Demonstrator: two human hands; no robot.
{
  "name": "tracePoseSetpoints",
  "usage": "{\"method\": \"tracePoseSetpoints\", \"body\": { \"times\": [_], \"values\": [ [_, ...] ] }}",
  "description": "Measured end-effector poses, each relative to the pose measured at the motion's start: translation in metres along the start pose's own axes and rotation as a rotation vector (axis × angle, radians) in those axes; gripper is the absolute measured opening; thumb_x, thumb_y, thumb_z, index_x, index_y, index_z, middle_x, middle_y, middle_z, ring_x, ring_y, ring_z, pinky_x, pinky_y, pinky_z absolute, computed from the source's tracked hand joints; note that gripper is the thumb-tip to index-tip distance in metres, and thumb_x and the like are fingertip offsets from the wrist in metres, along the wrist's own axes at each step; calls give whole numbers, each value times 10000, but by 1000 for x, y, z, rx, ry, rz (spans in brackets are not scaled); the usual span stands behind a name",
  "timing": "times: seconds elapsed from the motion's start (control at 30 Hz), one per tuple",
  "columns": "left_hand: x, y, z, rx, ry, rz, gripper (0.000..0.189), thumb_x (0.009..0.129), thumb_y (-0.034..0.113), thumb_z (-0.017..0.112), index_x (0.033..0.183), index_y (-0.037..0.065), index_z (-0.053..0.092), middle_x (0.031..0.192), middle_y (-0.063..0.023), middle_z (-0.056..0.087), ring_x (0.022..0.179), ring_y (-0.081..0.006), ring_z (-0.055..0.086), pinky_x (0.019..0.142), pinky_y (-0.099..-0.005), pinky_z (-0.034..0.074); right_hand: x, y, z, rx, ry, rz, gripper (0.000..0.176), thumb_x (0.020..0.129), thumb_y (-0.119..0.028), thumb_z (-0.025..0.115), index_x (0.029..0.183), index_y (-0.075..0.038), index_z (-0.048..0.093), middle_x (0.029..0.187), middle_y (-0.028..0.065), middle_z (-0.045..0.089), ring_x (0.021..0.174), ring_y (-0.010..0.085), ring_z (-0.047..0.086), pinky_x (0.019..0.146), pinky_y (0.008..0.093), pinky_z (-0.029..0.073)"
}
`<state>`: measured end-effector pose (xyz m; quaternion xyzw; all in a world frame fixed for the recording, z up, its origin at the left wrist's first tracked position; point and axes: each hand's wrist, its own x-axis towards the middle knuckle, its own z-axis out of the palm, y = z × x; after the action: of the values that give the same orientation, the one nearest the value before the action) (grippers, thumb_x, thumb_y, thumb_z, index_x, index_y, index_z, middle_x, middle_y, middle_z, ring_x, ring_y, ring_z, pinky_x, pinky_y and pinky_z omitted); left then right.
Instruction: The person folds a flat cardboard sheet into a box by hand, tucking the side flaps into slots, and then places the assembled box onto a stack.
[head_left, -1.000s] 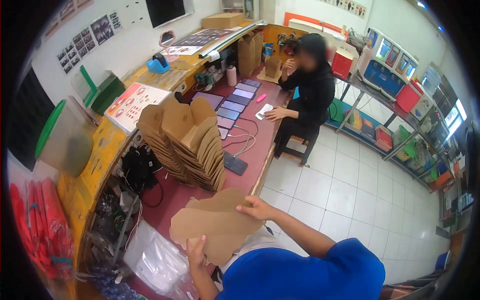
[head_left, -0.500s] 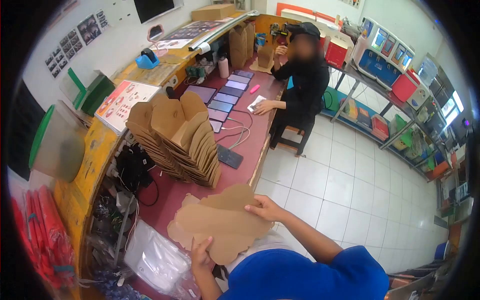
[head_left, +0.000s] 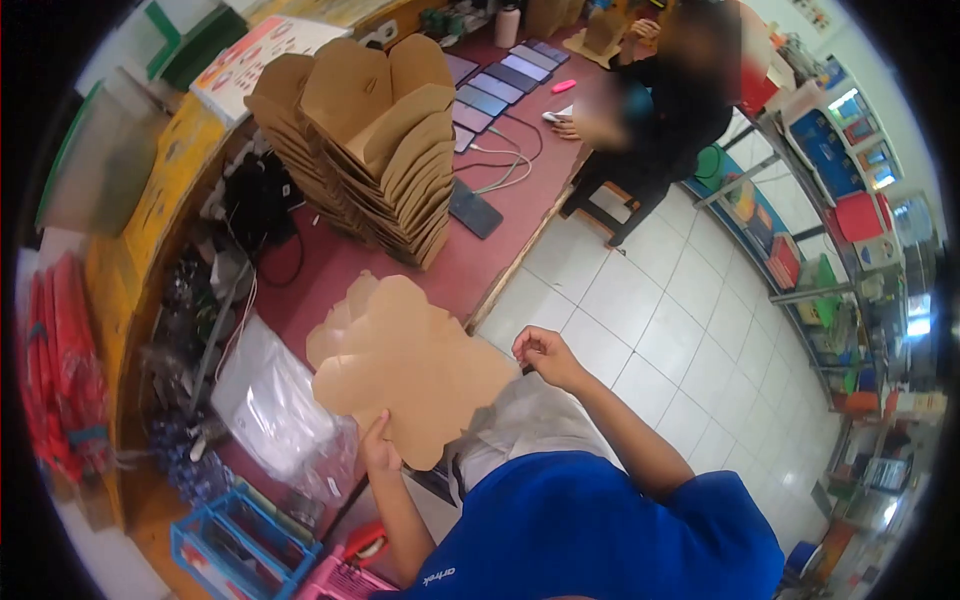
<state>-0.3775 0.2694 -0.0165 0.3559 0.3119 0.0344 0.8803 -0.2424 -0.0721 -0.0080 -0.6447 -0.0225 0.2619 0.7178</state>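
A flat brown cardboard box blank (head_left: 405, 365) with scalloped edges lies tilted over the table's near edge and my lap. My left hand (head_left: 381, 447) grips its lower edge, thumb on top and the other fingers hidden beneath. My right hand (head_left: 552, 358) is just off the blank's right corner, fingers curled in, with nothing visible in them. Beyond the blank stands a tall stack of folded brown cardboard boxes (head_left: 365, 150) on the red table (head_left: 330, 265).
Clear plastic packets (head_left: 275, 400) lie left of the blank. A blue basket (head_left: 240, 545) is at lower left. Several phones (head_left: 495, 90) with cables and a dark phone (head_left: 474, 208) lie past the stack. A seated co-worker (head_left: 680, 90) is at the table's far side.
My right hand has let go of the blank's edge and moved off to the right, fingers curling. The blank has turned slightly, still in my left hand. The view has tilted downward.
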Motion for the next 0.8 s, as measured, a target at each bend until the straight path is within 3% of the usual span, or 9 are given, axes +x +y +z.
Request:
{"method": "tracePoseSetpoints", "body": {
  "times": [0.1, 0.17, 0.27, 0.33, 0.37, 0.43, 0.53, 0.8],
  "values": [
    [-18, -40, -24, -147, 113, 50, 486, 940, -14, 598, 1417, 24, 514, 1309, -152, 648, 1185, -315, 649, 995, -454, 543, 1, 16, -9, -23, -4, 45, 156, 917, 41, 508, 978, -46, 622, 882, 13, 625, 821, 113, 600, 748, 294, 530],
    [-38, -66, -21, -183, 81, 91, 509, 949, -17, 583, 1445, 36, 480, 1361, -160, 617, 1206, -324, 637, 1019, -454, 530, -4, 17, -18, -30, -24, 87, 121, 929, 7, 521, 964, -52, 620, 865, 6, 619, 818, 108, 590, 744, 293, 528],
    [-90, -92, 53, -75, 136, 137, 536, 957, -21, 571, 1473, 19, 430, 1406, -166, 581, 1231, -331, 619, 1043, -450, 516, -25, 6, -39, 97, -144, 248, 106, 990, -97, 534, 1017, -78, 635, 908, 12, 624, 851, 116, 599, 759, 306, 529],
    [-104, -126, 73, -65, 108, 122, 551, 959, -24, 571, 1484, 15, 407, 1412, -165, 573, 1246, -330, 609, 1048, -445, 512, -41, -7, -50, 157, -152, 255, 239, 1036, -216, 534, 1214, -89, 631, 1097, 59, 664, 999, 158, 649, 858, 334, 547],
    [-113, -142, 80, -59, 63, 91, 567, 961, -27, 571, 1496, 12, 385, 1418, -163, 564, 1260, -329, 599, 1053, -440, 509, -44, -8, -63, 167, -177, 272, 239, 1036, -216, 534, 1214, -89, 631, 1097, 59, 664, 999, 158, 649, 858, 334, 547],
    [-139, -182, 102, -9, 125, 74, 559, 959, -32, 574, 1488, 11, 400, 1409, -160, 572, 1259, -320, 601, 1045, -432, 514, -58, 5, -100, 769, -298, 597, 434, 1050, -273, 530, 1438, -80, 513, 1325, 111, 623, 1194, 213, 629, 985, 355, 528],
    [-160, -210, 109, 61, 149, 47, 538, 955, -41, 582, 1469, 3, 430, 1396, -157, 583, 1247, -307, 610, 1033, -419, 520, -87, -5, -119, 813, -361, 571, 540, 1035, -249, 535, 1525, -59, 413, 1430, 137, 572, 1288, 248, 587, 1051, 365, 502],
    [-201, -216, 98, 119, 99, -5, 522, 938, -48, 606, 1438, -22, 459, 1353, -171, 614, 1208, -308, 637, 1019, -425, 532, -127, 11, -129, 553, -460, 509, 633, 946, -45, 554, 1553, -52, 374, 1405, 132, 580, 1222, 215, 617, 1006, 333, 522]
  ]
}}
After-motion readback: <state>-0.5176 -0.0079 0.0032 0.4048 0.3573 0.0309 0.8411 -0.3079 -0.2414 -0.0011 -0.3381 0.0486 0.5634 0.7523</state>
